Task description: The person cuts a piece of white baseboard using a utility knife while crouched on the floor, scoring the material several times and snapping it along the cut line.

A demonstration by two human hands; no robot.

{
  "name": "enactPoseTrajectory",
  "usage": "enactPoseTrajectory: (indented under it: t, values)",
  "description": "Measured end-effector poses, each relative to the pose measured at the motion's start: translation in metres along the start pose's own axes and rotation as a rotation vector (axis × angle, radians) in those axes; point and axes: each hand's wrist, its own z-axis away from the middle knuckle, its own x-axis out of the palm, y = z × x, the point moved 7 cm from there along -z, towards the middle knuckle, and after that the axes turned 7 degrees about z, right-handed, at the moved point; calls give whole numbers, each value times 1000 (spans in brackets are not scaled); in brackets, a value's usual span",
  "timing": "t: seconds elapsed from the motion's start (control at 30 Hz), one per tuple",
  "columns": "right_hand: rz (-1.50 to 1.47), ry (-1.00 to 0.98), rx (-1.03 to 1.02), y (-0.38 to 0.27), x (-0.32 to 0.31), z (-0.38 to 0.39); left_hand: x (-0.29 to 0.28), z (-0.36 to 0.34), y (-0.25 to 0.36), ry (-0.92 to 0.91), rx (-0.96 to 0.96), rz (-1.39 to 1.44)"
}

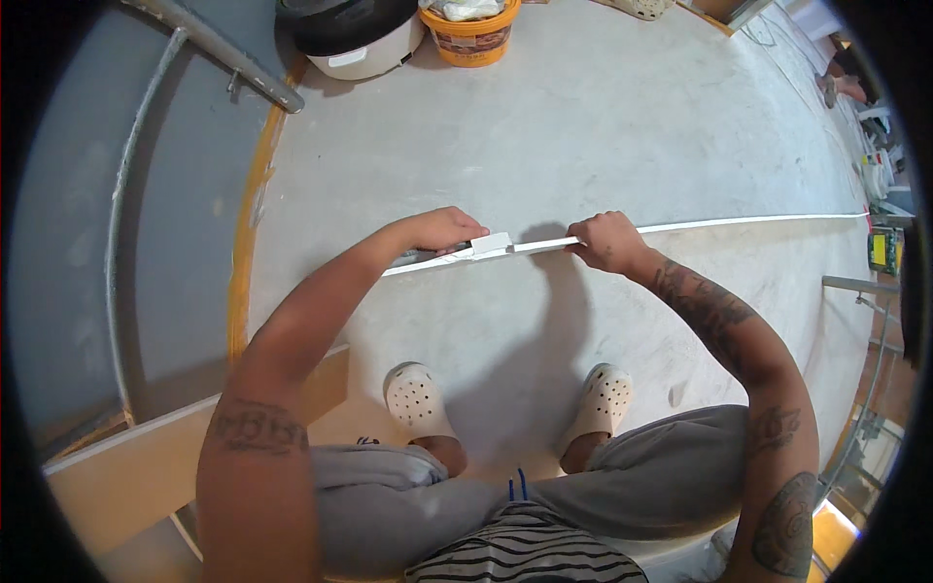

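A long, narrow white strip (739,222) runs from near my hands toward the right side of the floor. My left hand (439,230) is closed around the strip's near section, where a dark grey item, too small to name, shows below the fingers. Just right of those fingers, a short, wider white piece (490,243) sits on the strip beside a notch or joint. My right hand (605,241) is closed on the strip a little farther along, its fingertips curled over it. Both hands cast shadows on the pale floor (525,146).
A black-and-white bin (352,49) and orange bucket (468,39) stand at the top. Metal railings (121,214) line the left, above a wooden board (117,466). My clogged feet are below my hands. Another person's leg (844,89), cables and assorted items show at right.
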Motion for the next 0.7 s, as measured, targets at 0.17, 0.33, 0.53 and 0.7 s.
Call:
enactPoseTrajectory:
  t: [0.17,0.33,0.53,0.7]
  values:
    - [-9,-14,-4,5,3,4,3,-5,7,8,64,50]
    - [-31,21,-53,2,8,6,4,3,5,-101,53,52]
    - [-36,49,-75,5,7,9,-2,20,-22,-98,70,72]
    - [-50,60,-76,4,3,9,-51,10,-59,273,-72,187]
